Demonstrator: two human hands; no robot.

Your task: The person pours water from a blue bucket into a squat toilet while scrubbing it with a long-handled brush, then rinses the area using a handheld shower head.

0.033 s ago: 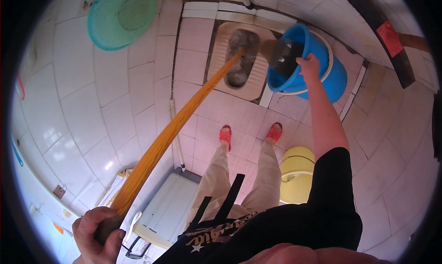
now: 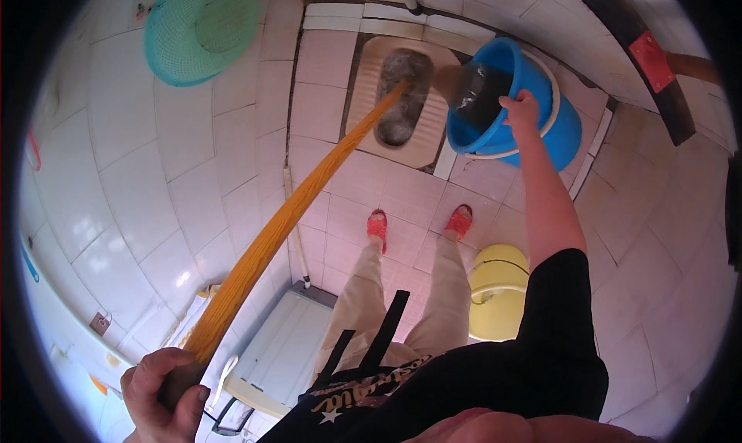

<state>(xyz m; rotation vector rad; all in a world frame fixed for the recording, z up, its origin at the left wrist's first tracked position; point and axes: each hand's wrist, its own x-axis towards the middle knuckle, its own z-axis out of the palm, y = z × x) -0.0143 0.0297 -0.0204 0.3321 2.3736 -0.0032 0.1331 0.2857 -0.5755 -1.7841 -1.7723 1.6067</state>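
Observation:
My left hand [image 2: 158, 389], at the lower left, is closed round the top of a long yellow wooden pole [image 2: 282, 219]. The pole slants away to the squat toilet [image 2: 365, 107], where its far end meets the bowl; whatever is on that end cannot be made out in the grey, churned water. My right hand [image 2: 522, 112] grips the rim of a blue bucket [image 2: 560, 138]. The bucket is tipped on its side towards the toilet, and dark murky water [image 2: 485, 95] runs over its lip. Its white handle [image 2: 550, 107] hangs loose round it.
A yellow bucket [image 2: 495, 315] stands by my right leg, behind my red sandals [image 2: 459, 221]. A grey-lidded box [image 2: 282, 331] is at the left. On the walls hang a green mesh basket [image 2: 166, 33] and a dark squeegee-like tool [image 2: 638, 61]. A thin pipe [image 2: 296, 242] runs along the left wall.
The view has shifted very slightly. Water in the toilet bowl looks a little more stirred; both hands keep their grips.

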